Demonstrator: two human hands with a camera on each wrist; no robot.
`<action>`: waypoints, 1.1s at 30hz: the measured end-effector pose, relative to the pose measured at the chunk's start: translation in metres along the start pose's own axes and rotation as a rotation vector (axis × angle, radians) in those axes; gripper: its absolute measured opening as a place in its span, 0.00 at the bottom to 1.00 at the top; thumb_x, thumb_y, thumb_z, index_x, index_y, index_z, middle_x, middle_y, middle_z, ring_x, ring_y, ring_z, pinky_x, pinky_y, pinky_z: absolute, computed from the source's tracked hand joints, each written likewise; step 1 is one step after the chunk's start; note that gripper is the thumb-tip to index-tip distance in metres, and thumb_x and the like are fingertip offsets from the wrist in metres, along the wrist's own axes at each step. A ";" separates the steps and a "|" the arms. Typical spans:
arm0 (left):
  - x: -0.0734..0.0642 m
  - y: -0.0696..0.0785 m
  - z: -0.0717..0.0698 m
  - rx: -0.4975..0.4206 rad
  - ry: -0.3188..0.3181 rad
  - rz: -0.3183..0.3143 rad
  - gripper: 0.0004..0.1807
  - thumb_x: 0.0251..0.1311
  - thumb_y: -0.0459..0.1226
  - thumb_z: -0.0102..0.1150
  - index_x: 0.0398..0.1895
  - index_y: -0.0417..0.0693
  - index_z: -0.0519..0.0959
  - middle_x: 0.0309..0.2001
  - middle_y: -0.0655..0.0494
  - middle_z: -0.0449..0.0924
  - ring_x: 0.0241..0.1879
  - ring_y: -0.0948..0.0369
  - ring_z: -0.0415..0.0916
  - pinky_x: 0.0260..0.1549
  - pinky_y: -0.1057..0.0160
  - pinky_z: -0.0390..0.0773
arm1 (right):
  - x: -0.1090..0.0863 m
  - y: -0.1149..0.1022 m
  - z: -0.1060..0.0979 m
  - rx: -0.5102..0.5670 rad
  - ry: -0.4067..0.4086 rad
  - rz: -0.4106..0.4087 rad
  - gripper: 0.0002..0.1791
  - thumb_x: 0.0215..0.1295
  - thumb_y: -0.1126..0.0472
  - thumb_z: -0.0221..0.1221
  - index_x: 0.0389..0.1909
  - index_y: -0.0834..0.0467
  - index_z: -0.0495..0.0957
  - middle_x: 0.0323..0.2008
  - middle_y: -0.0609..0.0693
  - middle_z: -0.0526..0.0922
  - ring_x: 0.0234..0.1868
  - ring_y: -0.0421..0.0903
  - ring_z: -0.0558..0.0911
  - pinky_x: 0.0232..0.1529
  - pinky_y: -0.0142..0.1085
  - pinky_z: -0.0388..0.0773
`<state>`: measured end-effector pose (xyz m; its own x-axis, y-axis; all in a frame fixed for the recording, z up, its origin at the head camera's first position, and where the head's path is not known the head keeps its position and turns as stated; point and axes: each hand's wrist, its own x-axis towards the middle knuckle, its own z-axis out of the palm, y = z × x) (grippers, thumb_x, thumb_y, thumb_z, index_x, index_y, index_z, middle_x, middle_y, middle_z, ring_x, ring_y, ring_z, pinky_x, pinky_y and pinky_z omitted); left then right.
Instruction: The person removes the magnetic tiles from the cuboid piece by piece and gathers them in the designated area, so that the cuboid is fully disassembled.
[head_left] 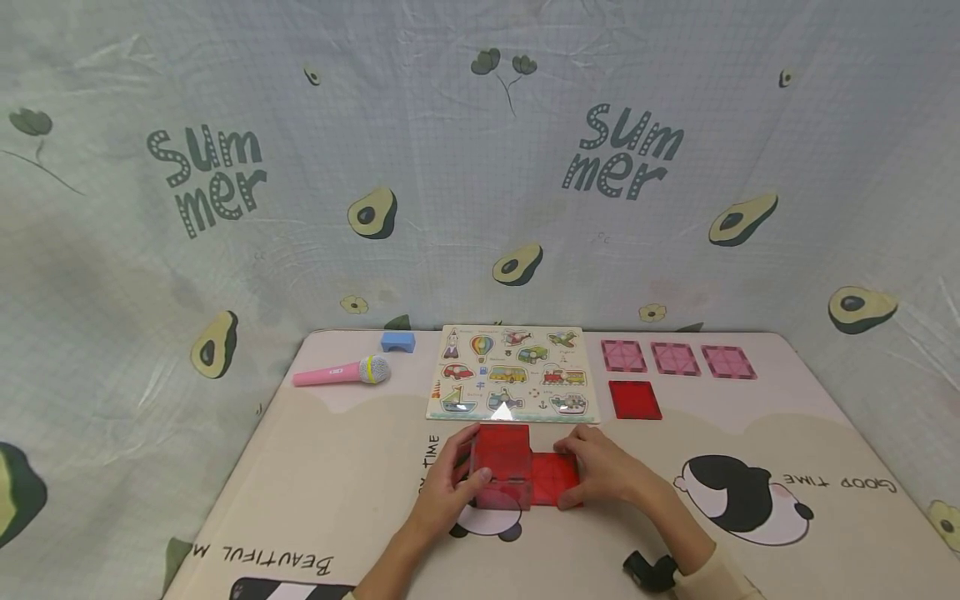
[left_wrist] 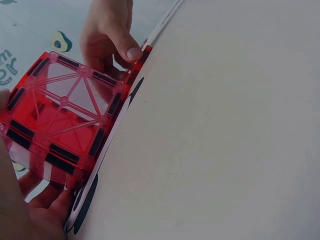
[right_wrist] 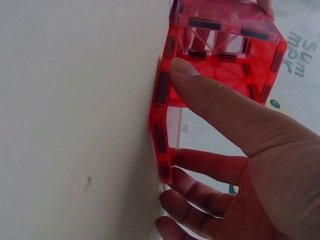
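A box of see-through red and pink magnetic tiles (head_left: 502, 454) stands on the table in front of the puzzle board. My left hand (head_left: 447, 492) grips its left side, thumb at the front and fingers behind. In the left wrist view, the box's pink front tile (left_wrist: 80, 102) shows its cross ribs and dark edge magnets. A flat red magnetic tile (head_left: 553, 479) lies against the right side of the box. My right hand (head_left: 606, 467) holds this tile between the thumb on its near edge and the fingers at its far edge.
Behind the hands lies a wooden vehicle puzzle board (head_left: 513, 375). Three pink tiles (head_left: 676, 359) and another red tile (head_left: 635, 400) lie at the back right. A pink toy microphone (head_left: 341, 372) and a blue block (head_left: 398, 342) are at the back left. A patterned curtain (head_left: 465, 167) hangs behind.
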<state>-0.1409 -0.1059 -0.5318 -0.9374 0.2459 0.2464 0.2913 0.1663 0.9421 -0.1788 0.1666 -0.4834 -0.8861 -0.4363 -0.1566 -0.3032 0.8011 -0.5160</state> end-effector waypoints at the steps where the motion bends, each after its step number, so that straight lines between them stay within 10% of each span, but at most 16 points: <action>1: 0.000 0.001 0.000 -0.002 -0.002 -0.003 0.34 0.67 0.39 0.57 0.75 0.56 0.60 0.71 0.47 0.67 0.68 0.44 0.69 0.61 0.56 0.79 | 0.000 0.000 0.000 0.004 -0.002 0.003 0.39 0.38 0.50 0.80 0.56 0.56 0.80 0.43 0.45 0.75 0.47 0.42 0.71 0.43 0.35 0.81; 33: -0.001 0.002 -0.001 -0.016 0.005 -0.042 0.33 0.68 0.40 0.57 0.75 0.59 0.60 0.72 0.51 0.67 0.68 0.48 0.69 0.64 0.57 0.76 | 0.000 0.007 -0.005 0.178 -0.018 0.012 0.35 0.45 0.58 0.78 0.51 0.53 0.68 0.45 0.46 0.78 0.47 0.44 0.75 0.44 0.37 0.84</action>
<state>-0.1399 -0.1063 -0.5298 -0.9497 0.2343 0.2076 0.2486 0.1613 0.9551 -0.1829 0.1736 -0.4830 -0.8824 -0.4355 -0.1778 -0.2241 0.7216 -0.6550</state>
